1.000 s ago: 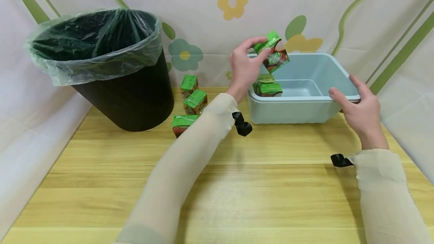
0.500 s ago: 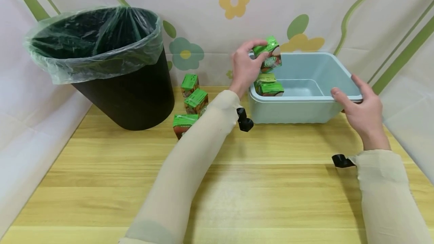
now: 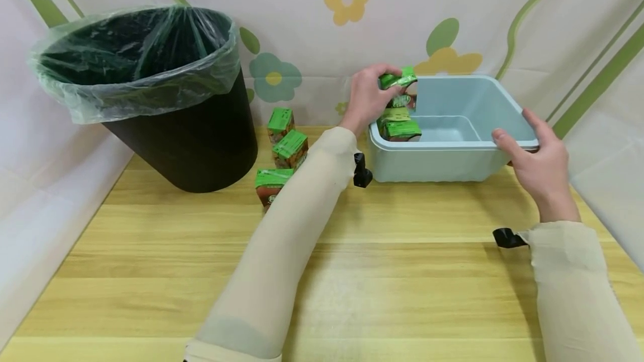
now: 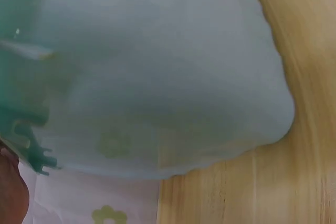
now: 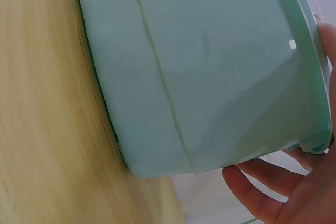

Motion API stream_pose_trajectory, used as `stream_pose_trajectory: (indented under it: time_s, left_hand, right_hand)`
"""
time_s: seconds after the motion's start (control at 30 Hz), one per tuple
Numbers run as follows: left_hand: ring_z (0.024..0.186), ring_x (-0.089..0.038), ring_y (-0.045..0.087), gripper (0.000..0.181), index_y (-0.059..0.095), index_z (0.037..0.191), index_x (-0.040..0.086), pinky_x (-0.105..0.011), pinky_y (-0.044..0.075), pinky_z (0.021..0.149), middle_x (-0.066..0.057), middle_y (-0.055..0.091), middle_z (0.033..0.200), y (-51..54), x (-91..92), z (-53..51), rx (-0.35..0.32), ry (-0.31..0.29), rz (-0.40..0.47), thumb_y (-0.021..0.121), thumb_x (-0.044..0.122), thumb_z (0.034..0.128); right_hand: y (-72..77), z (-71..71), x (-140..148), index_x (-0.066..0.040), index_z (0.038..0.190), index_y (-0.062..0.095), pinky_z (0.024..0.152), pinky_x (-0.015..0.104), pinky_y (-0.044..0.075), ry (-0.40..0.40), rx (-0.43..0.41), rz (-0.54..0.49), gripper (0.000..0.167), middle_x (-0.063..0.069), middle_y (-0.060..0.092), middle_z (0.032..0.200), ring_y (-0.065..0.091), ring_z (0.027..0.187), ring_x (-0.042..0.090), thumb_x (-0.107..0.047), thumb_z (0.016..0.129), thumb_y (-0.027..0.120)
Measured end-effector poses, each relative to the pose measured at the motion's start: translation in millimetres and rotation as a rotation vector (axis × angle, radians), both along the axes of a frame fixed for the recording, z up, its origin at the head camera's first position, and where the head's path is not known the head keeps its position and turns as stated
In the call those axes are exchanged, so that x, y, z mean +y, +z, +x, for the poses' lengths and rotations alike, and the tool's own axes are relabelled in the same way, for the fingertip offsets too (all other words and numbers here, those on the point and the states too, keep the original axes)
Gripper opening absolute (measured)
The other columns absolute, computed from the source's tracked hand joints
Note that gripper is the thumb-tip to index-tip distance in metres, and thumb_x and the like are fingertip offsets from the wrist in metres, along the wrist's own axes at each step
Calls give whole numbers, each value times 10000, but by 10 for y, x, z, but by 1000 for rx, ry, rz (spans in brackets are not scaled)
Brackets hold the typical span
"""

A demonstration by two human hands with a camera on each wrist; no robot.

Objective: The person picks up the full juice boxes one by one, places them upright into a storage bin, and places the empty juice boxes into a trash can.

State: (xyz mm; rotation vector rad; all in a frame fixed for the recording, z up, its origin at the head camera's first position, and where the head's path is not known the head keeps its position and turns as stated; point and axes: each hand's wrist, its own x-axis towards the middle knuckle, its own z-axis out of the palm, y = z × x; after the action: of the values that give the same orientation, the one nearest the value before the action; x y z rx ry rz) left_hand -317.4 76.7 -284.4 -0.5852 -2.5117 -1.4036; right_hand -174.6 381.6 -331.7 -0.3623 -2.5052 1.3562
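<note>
In the head view, your left hand (image 3: 369, 96) pinched a small green-topped box (image 3: 408, 77) at the far left corner of the pale blue tub (image 3: 432, 165), just behind two boxes (image 3: 401, 129) inside. Your right hand (image 3: 540, 166) gripped the tub's right end by its rim. More boxes (image 3: 290, 147) stood on the table (image 3: 382, 284) beside a lined black bin (image 3: 201, 147). The left wrist view showed mostly tub wall; the right wrist view, your fingers (image 5: 252, 192) against the tub.
</note>
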Motion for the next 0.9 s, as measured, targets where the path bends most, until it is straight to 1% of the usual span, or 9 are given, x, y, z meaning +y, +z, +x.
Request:
stream_pose_trajectory:
  time_s: [0.1,0.17,0.27,0.47,0.7,0.83,0.9]
  left_hand:
    - [1238,-110,667,277,757,1271,177,-165,531,1002,9,731,1362,3,-1,-20,-23,-15,-18,763,200,994]
    - [1229,-104,664,275,754,1273,181,-170,530,1001,13,730,1359,6,-2,-27,-42,-27,-31,757,199,999]
    - [1244,-104,655,273,754,1278,178,-188,526,1015,14,730,1359,8,1,-35,-47,-43,-65,748,189,1005]
    - [1312,-102,616,279,755,1276,185,-190,490,1071,27,726,1366,23,10,-55,-59,-55,-153,757,178,996]
    - [1326,-97,601,318,740,1300,193,-188,487,1084,31,704,1399,44,16,-54,-83,-66,-197,771,169,985]
    - [1347,-90,597,325,738,1300,187,-175,472,1108,42,711,1389,57,23,-57,-84,-74,-234,777,163,978]
    - [1353,-88,595,314,744,1286,181,-169,465,1116,45,715,1382,59,26,-58,-82,-76,-243,780,158,975]
  right_hand:
    - [6,3,-3,-385,1678,274,802,8,461,-9,-9,15,804,24,235,1775,482,1346,155,-494,994,683]
    - [12,4,-7,-396,1675,268,827,-7,430,-12,-12,27,801,5,225,1779,446,1427,185,-505,995,676]
    - [15,1,-9,-407,1673,264,843,-12,421,-11,-15,33,800,-8,217,1781,419,1472,204,-515,994,673]
    - [9,-4,-10,-397,1674,272,819,-11,420,-4,-8,18,801,-18,226,1777,428,1447,190,-502,992,681]
    - [14,-8,-14,-379,1676,279,756,-17,449,-2,2,3,798,26,230,1776,467,1337,152,-476,995,684]
    - [20,-2,-21,-361,1679,287,756,-15,449,-9,5,6,801,46,243,1772,481,1294,132,-473,993,686]
    - [19,-1,-20,-354,1678,294,750,-11,453,-12,10,9,800,62,255,1767,500,1233,96,-469,992,688]
